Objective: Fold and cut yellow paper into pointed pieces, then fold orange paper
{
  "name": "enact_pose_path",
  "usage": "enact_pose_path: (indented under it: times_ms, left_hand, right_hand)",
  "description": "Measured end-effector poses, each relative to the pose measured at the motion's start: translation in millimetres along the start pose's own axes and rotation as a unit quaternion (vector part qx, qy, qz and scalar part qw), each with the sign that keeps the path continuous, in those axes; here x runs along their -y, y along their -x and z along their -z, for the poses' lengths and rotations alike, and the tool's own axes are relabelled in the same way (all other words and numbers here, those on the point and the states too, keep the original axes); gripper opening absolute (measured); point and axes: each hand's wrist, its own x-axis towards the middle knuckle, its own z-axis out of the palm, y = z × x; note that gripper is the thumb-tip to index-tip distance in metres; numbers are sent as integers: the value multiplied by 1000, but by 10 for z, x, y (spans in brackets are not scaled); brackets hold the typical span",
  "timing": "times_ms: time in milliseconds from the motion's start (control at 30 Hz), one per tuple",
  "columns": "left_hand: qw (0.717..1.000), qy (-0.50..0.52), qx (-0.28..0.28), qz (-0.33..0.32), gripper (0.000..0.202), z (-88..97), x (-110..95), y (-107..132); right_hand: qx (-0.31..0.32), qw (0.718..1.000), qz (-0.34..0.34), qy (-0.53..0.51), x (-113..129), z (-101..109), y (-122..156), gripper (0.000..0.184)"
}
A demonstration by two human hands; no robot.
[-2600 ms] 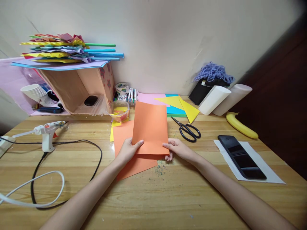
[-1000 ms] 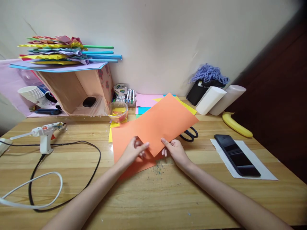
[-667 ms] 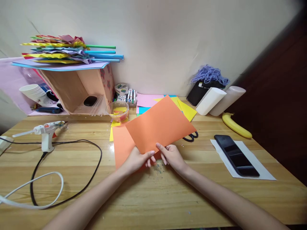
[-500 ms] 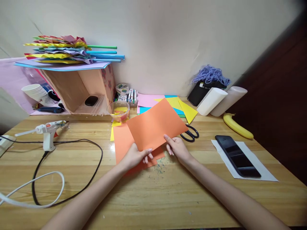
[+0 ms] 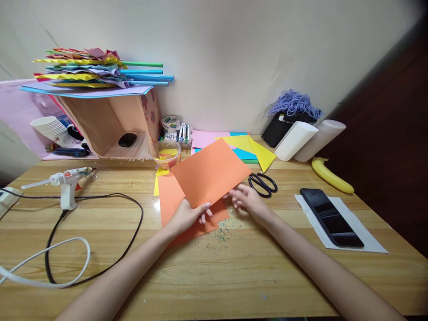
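Note:
My left hand (image 5: 191, 215) pinches the near left corner of an orange paper sheet (image 5: 210, 176) and holds it tilted just above the wooden table (image 5: 214, 267). A second orange sheet (image 5: 172, 200) lies flat underneath. My right hand (image 5: 247, 200) sits at the held sheet's lower right edge, fingers loosely spread and slightly blurred, touching or just off the paper. Black scissors (image 5: 264, 183) lie just right of that hand.
A glue gun (image 5: 65, 183) with black and white cables (image 5: 67, 249) lies at left. A cardboard box (image 5: 110, 125) topped with folded papers stands at back left. Behind the sheets lie yellow and blue papers (image 5: 254, 151). At right are a phone (image 5: 329, 216) and a banana (image 5: 329, 174).
The held orange sheet has turned from upright to slanted and shrunk back toward the left. My right hand has slid along its lower edge and loosened its grip. The scissors are uncovered again.

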Motion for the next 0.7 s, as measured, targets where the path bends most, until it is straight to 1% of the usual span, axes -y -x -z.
enact_pose_path:
  times_ms: [33, 100, 200, 300, 400, 467, 567, 700]
  left_hand:
    - [1000, -1, 2, -9, 35, -15, 12, 3]
    - [1000, -4, 9, -25, 34, -48, 31, 15]
    - [999, -5, 23, -35, 33, -85, 40, 38]
    - [999, -5, 29, -28, 32, -90, 24, 53]
    - [999, -19, 22, -22, 31, -54, 6, 50]
    - [999, -42, 13, -26, 34, -15, 7, 35]
    - [998, -52, 2, -21, 34, 39, 28, 2]
    - [999, -35, 3, -5, 32, 80, 50, -28]
  right_hand:
    - [39, 999, -4, 23, -5, -89, 30, 33]
    - [80, 996, -2, 35, -21, -238, 84, 27]
    - [100, 994, 6, 34, -35, -344, 135, 19]
    - [99, 994, 7, 38, -18, -327, 141, 16]
    - [60, 996, 5, 59, 7, -237, 94, 18]
    - [29, 997, 9, 69, 9, -140, 34, 23]
    - [-21, 997, 16, 77, -10, 58, -65, 29]
    - [-90, 993, 22, 72, -8, 334, -148, 28]
